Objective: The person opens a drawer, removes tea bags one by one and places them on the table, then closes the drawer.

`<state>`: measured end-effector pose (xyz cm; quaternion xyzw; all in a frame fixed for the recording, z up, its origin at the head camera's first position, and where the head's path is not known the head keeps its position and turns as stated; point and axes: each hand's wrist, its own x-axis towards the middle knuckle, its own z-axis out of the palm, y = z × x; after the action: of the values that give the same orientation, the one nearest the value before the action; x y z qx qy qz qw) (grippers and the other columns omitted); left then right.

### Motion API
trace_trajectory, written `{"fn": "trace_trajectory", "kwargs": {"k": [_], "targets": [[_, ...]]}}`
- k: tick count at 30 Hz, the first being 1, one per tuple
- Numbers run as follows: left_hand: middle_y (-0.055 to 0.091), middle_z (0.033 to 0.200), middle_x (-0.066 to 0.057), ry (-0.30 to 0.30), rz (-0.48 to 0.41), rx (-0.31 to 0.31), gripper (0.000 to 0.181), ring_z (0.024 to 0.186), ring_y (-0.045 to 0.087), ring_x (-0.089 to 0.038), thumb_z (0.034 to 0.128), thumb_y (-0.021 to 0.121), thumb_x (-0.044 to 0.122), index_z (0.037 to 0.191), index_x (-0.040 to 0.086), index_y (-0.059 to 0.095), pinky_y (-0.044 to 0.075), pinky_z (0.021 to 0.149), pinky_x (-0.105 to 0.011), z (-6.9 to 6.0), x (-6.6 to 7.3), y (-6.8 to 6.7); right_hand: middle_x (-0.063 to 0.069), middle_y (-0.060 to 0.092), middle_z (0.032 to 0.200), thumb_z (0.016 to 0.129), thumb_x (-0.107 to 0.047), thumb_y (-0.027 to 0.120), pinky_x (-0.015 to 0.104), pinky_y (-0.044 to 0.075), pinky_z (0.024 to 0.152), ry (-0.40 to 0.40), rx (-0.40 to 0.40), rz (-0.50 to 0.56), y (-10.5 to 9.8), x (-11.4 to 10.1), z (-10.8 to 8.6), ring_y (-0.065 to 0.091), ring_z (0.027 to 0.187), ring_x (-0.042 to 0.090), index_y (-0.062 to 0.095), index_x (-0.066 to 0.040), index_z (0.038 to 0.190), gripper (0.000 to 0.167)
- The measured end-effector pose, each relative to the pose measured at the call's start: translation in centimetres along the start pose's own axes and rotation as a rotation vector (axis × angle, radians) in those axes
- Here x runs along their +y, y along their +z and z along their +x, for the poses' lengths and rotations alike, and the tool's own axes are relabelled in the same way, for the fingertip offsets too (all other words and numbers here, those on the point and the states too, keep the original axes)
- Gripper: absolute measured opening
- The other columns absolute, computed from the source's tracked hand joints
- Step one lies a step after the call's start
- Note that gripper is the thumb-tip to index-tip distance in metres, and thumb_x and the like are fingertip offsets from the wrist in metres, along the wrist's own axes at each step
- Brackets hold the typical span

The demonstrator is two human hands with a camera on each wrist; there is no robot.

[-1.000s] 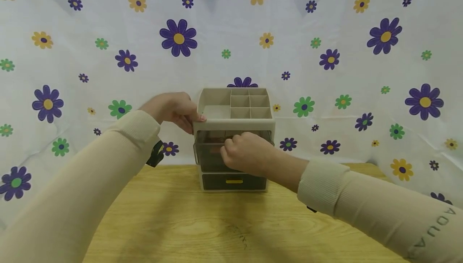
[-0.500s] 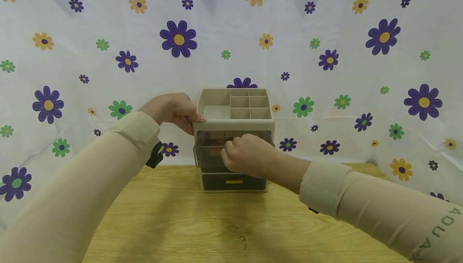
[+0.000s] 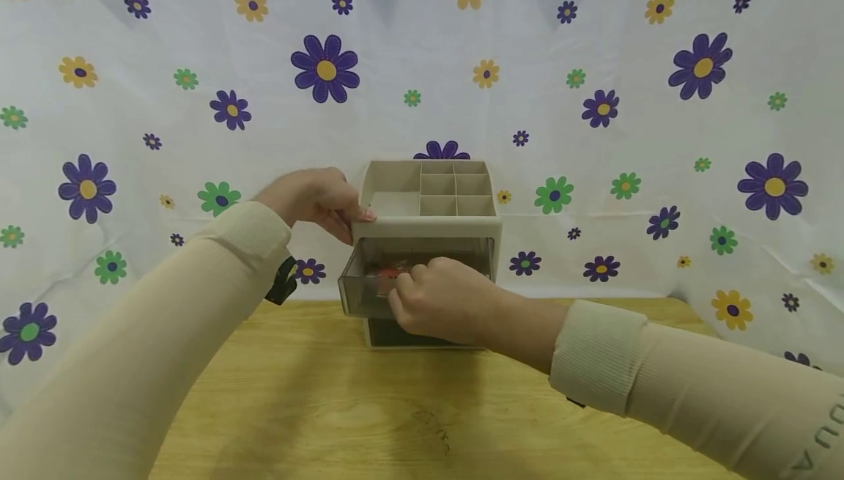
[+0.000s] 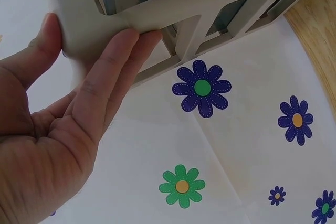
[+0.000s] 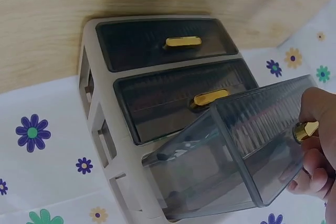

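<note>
A beige desktop organizer (image 3: 427,227) with three smoky see-through drawers stands upright against the patterned cloth. My left hand (image 3: 323,198) holds its upper left corner, thumb on the top edge; in the left wrist view the long fingers (image 4: 100,85) lie nearly straight along the side wall. My right hand (image 3: 445,300) pinches the gold handle (image 5: 306,130) of the top drawer (image 5: 194,182), which sticks well out of the frame. Something reddish (image 3: 389,275) lies inside that drawer, its kind unclear. Both lower drawers are closed, as the middle drawer (image 5: 168,106) and bottom drawer (image 5: 134,45) show.
Divided compartments (image 3: 438,185) top the organizer. Behind it hangs a white cloth (image 3: 409,40) printed with flowers. The wooden table (image 3: 316,407) extends in front, with a small dark mark (image 3: 431,425) on its surface.
The top drawer has slid farther out toward me, and my right hand has come forward and slightly down with it. My left hand stays at the organizer's corner.
</note>
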<state>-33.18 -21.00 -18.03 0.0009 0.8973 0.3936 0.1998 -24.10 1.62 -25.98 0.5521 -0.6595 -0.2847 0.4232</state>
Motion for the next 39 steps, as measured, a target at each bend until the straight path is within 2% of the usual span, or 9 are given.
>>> {"fn": "trace_trajectory", "kwargs": {"k": [5,11,18,24,28,32,35,39], "targets": [[0.064,0.112,-0.024,-0.005,-0.007,0.002,0.045,0.084,0.071,-0.024,0.0973,0.065,0.013,0.128,-0.015,0.049,0.063,0.085,-0.04,0.1,0.0,0.0,-0.006,0.052,0.062,0.098,-0.012,0.056,0.022,0.044,0.041,-0.003,0.018,-0.005,-0.6,-0.3,0.0,0.05,0.052,0.007,0.062,-0.017,0.072,0.027],[0.063,0.114,-0.025,-0.018,0.001,0.01,0.044,0.083,0.071,-0.024,0.0979,0.064,0.014,0.129,-0.014,0.049,0.062,0.086,-0.04,0.1,0.1,-0.1,-0.005,0.058,0.065,0.094,-0.008,0.057,0.022,0.051,0.047,-0.047,0.052,-0.008,-1.4,-0.9,-0.5,0.058,0.056,0.009,0.06,-0.017,0.071,0.024],[0.063,0.117,-0.027,-0.007,0.004,0.006,0.046,0.086,0.072,-0.026,0.0978,0.065,0.015,0.13,-0.014,0.049,0.062,0.086,-0.04,0.0,0.0,0.0,-0.005,0.055,0.064,0.093,-0.01,0.058,0.02,0.046,0.045,-0.056,0.098,-0.011,-1.6,-1.1,-1.6,0.055,0.055,0.009,0.057,-0.017,0.07,0.024],[0.063,0.116,-0.026,-0.01,0.012,0.011,0.045,0.084,0.072,-0.025,0.0981,0.064,0.015,0.129,-0.014,0.049,0.062,0.087,-0.04,-0.1,0.1,0.0,-0.006,0.055,0.064,0.094,-0.023,0.06,0.02,0.046,0.043,-0.007,0.114,0.143,-1.9,0.2,-1.8,0.052,0.052,0.007,0.059,-0.017,0.071,0.023],[0.063,0.116,-0.025,-0.009,0.015,0.009,0.045,0.085,0.071,-0.024,0.0983,0.064,0.015,0.129,-0.014,0.049,0.062,0.085,-0.039,-0.1,0.1,0.0,-0.007,0.05,0.062,0.093,-0.028,0.06,0.019,0.039,0.04,0.039,0.105,0.241,-2.1,1.8,-1.8,0.044,0.05,0.007,0.056,-0.017,0.073,0.023],[0.061,0.119,-0.026,-0.016,0.011,0.004,0.046,0.089,0.071,-0.026,0.0985,0.064,0.015,0.131,-0.014,0.048,0.062,0.087,-0.039,-0.1,0.1,0.0,-0.004,0.05,0.064,0.094,-0.021,0.06,0.021,0.034,0.041,0.083,0.054,0.31,-1.8,3.4,-2.1,0.043,0.053,0.009,0.055,-0.014,0.076,0.019],[0.06,0.122,-0.027,-0.018,0.012,0.003,0.046,0.092,0.07,-0.027,0.0989,0.063,0.015,0.132,-0.014,0.047,0.062,0.088,-0.039,-0.1,0.1,0.0,-0.003,0.055,0.07,0.095,-0.021,0.061,0.022,0.043,0.045,0.141,-0.028,0.353,-1.4,4.3,-2.4,0.048,0.057,0.011,0.059,-0.012,0.083,0.015],[0.06,0.122,-0.027,-0.019,0.015,0.0,0.046,0.092,0.07,-0.027,0.0992,0.063,0.015,0.132,-0.014,0.047,0.062,0.088,-0.039,-0.2,0.1,-0.1,-0.002,0.062,0.078,0.097,-0.028,0.064,0.026,0.056,0.055,0.212,-0.152,0.384,-0.9,5.0,-2.6,0.056,0.064,0.012,0.064,-0.011,0.092,0.017]]}}
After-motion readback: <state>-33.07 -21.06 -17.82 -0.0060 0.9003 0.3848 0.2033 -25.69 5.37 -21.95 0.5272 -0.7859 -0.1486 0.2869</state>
